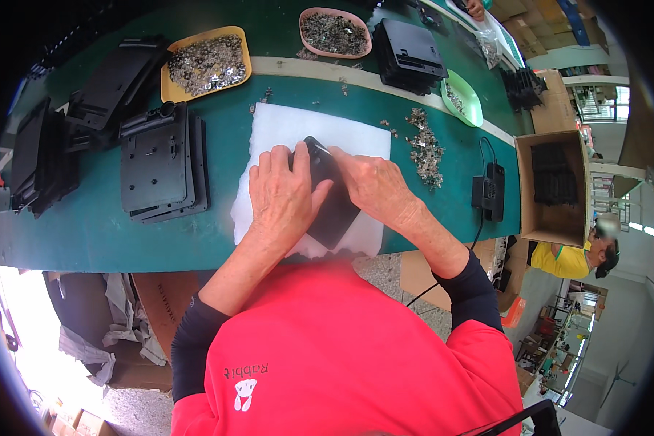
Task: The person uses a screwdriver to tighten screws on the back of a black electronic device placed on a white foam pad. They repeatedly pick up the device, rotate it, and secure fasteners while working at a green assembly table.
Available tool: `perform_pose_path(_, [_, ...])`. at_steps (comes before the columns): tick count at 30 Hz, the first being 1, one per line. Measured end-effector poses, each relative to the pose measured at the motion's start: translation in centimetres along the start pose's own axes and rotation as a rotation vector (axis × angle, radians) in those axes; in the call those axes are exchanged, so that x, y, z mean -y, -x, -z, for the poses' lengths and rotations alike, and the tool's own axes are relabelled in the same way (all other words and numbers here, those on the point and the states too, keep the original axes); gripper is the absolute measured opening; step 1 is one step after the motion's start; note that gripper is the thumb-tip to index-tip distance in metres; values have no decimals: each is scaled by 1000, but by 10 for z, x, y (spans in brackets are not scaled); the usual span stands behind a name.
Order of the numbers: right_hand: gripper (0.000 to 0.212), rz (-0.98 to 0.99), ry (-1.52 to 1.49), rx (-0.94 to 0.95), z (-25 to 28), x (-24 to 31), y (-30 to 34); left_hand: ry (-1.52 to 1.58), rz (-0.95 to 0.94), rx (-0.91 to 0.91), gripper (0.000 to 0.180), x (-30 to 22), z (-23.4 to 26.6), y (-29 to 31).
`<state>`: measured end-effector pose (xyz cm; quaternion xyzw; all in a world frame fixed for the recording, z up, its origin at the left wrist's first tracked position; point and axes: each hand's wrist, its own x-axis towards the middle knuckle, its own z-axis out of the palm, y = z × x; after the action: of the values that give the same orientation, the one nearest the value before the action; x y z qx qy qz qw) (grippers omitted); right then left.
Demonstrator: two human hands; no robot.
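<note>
A black flat panel point(333, 218) lies aslant on a white foam sheet point(276, 120) in front of me. My left hand point(283, 189) grips the panel's left side, with the thumb lying across its face and the fingers bent at its far end. At the far right edge of the same panel, my right hand point(376, 185) is closed, its fingertips pinched together against the panel. Whatever sits between those fingertips is too small or hidden to make out.
Small metal clips fill a yellow tray point(245, 62), a pink tray point(304, 22) and partly a green bowl point(474, 102); a loose clip pile point(426, 149) lies right. Black panels are stacked left point(156, 167) and far point(412, 51). A power adapter point(493, 192) sits near a cardboard box point(552, 234).
</note>
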<state>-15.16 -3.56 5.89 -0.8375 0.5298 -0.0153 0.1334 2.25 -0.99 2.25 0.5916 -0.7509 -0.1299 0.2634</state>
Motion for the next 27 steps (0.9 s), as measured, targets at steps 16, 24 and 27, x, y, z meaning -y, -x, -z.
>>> perform_pose_path(16, [17, -77, -1, 146, 24, 19, -18, 37, -28, -16, 58, 6, 1, -2])
perform_pose_path(24, [28, -19, 75, -57, 10, 29, -6, 205, 72, -39, 38, 8, 0, 3])
perform_pose_path(27, [37, -15, 52, -98, 0, 36, 3, 214, 113, -24, 37, 5, 0, 4])
